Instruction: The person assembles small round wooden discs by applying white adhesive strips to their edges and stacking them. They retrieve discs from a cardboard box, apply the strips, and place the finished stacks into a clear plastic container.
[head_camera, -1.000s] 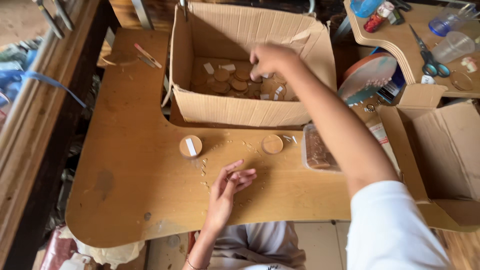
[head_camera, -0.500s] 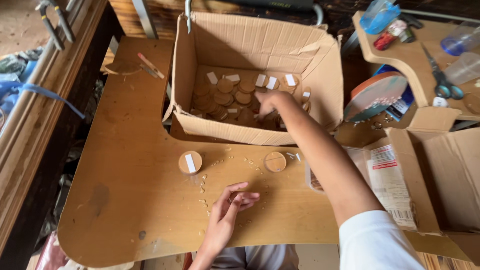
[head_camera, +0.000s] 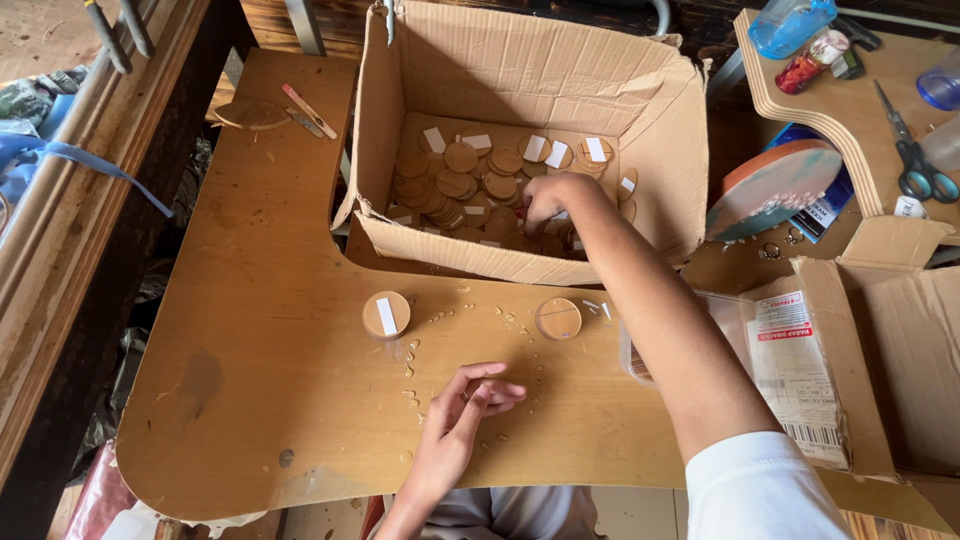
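Wooden tabletop (head_camera: 250, 400) carries a cardboard box (head_camera: 520, 70) of round wooden discs (head_camera: 460, 180); the right hand (head_camera: 545, 200) closes among them, while the left hand (head_camera: 465, 410) rests loosely open.

Right hand (head_camera: 545, 200): a second ago you hold it high over the back of the box (head_camera: 520, 70), near the far discs; now it sits lower, toward the front wall, fingers curled down among the wooden discs (head_camera: 470, 180) at the box's right side.
Right arm: now stretched deeper across the table (head_camera: 250, 400) into the box.
Left hand (head_camera: 460, 415): fingers, first pinched together, now spread slightly, palm up on the table.
View: your head has drawn nearer the box, which now fills more of the frame.
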